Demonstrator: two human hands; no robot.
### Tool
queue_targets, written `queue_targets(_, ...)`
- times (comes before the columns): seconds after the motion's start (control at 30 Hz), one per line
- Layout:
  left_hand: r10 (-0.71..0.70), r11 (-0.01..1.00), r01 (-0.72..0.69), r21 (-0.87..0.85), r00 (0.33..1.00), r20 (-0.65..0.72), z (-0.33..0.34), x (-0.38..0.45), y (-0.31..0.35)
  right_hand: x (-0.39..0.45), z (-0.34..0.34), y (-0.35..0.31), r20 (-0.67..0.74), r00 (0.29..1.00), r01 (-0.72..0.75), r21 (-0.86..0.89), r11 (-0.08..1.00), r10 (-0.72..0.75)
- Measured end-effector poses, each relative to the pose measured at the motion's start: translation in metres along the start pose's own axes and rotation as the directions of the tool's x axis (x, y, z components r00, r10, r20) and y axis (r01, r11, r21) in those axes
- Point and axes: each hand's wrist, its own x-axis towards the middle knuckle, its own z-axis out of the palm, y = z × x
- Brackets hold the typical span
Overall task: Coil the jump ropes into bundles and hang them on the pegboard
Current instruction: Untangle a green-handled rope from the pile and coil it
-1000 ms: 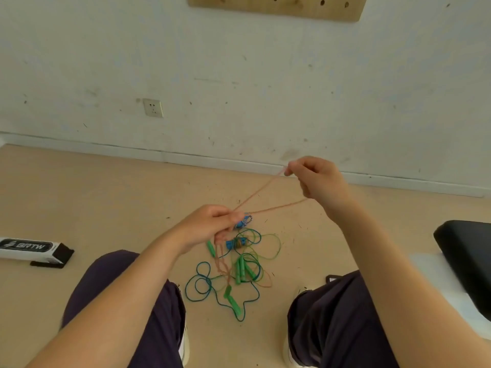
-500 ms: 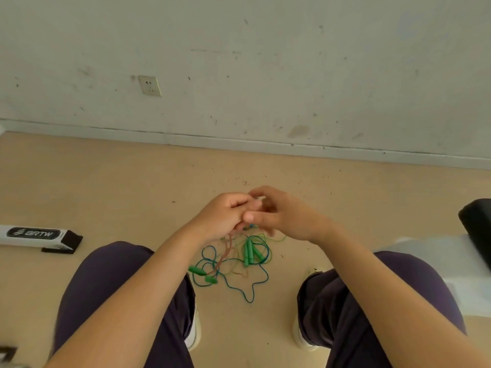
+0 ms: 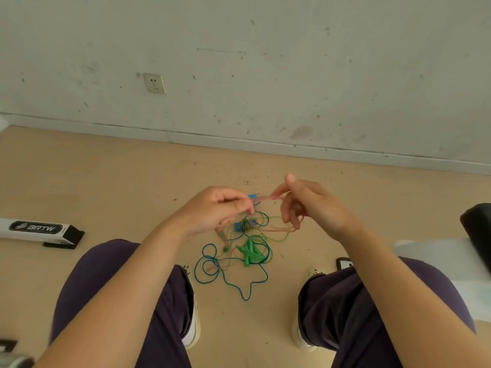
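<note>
A thin pink jump rope (image 3: 265, 198) stretches between my two hands above the floor. My left hand (image 3: 218, 211) pinches one part of it, with loops hanging below. My right hand (image 3: 305, 203) holds the other part between thumb and fingers, more pink cord draping under it. On the floor between my knees lies a tangle of ropes: a blue rope (image 3: 225, 274), a green cord (image 3: 276, 229), green handles (image 3: 249, 252) and blue handles (image 3: 245, 224). The pegboard is out of view.
A white and black box marked BRTW (image 3: 39, 231) lies on the floor at the left. A black seat (image 3: 478, 229) and white sheet (image 3: 438, 258) are at the right. A wall with a socket (image 3: 154, 83) stands ahead. A small dark device (image 3: 344, 262) lies by my right knee.
My hands came together from a wide stretch, then parted a little, with a short length of pink rope between them. The view has tilted down, so the pegboard left the frame.
</note>
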Motion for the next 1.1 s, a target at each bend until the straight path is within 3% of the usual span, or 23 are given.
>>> queue_targets(0.07, 0.002, 1.000, -0.002, -0.016, 0.999, 0.037, 0.016, 0.003, 0.001, 0.002, 0.013, -0.002, 0.054, 0.999, -0.005, -0.021, 1.000, 0.007)
queue_targets(0.2, -0.022, 0.996, 0.022, 0.091, 1.000, 0.001, 0.018, 0.007, -0.001, 0.005, 0.017, 0.000, 0.148, 0.987, -0.003, -0.389, 0.921, 0.066)
queue_targets(0.27, -0.057, 0.989, 0.059, 0.134, 0.998, -0.021, 0.001, 0.005, -0.003, 0.004, 0.007, -0.002, 0.057, 0.998, -0.005, -0.374, 0.927, 0.028)
queue_targets(0.37, -0.111, 0.968, 0.124, 0.217, 0.991, -0.071, -0.030, -0.001, -0.008, 0.003, -0.023, -0.006, -0.238, 0.971, -0.026, -0.133, 0.991, -0.006)
queue_targets(0.4, -0.106, 0.969, 0.122, 0.214, 0.991, -0.086, -0.036, -0.003, -0.009, 0.001, -0.032, -0.006, -0.276, 0.961, -0.021, -0.112, 0.993, -0.011)
queue_targets(0.53, -0.076, 0.997, 0.076, 0.008, 0.997, -0.012, -0.029, -0.006, -0.010, -0.004, -0.030, -0.003, -0.067, 0.997, -0.033, -0.129, 0.991, 0.025)
queue_targets(0.63, -0.082, 0.995, 0.085, -0.046, 0.995, 0.055, -0.010, -0.001, -0.009, 0.000, -0.005, -0.002, 0.097, 0.994, -0.039, -0.127, 0.991, 0.051)
queue_targets(0.8, -0.085, 0.989, 0.100, -0.110, 0.987, 0.135, 0.005, 0.004, -0.008, 0.006, 0.018, 0.001, 0.185, 0.980, -0.040, -0.168, 0.985, 0.071)
queue_targets(0.9, -0.093, 0.991, 0.103, -0.085, 0.989, 0.118, -0.002, 0.004, -0.009, 0.008, 0.006, 0.001, 0.000, 1.000, -0.003, -0.137, 0.990, 0.003)
queue_targets(1.0, -0.111, 0.991, 0.118, -0.064, 0.989, 0.094, -0.007, 0.004, -0.009, 0.010, -0.007, 0.004, -0.230, 0.973, -0.004, -0.083, 0.997, -0.015)
queue_targets(1.1, -0.162, 0.983, 0.167, -0.076, 0.985, 0.065, -0.003, 0.005, -0.014, 0.013, -0.003, 0.013, -0.266, 0.964, -0.065, -0.158, 0.985, 0.021)
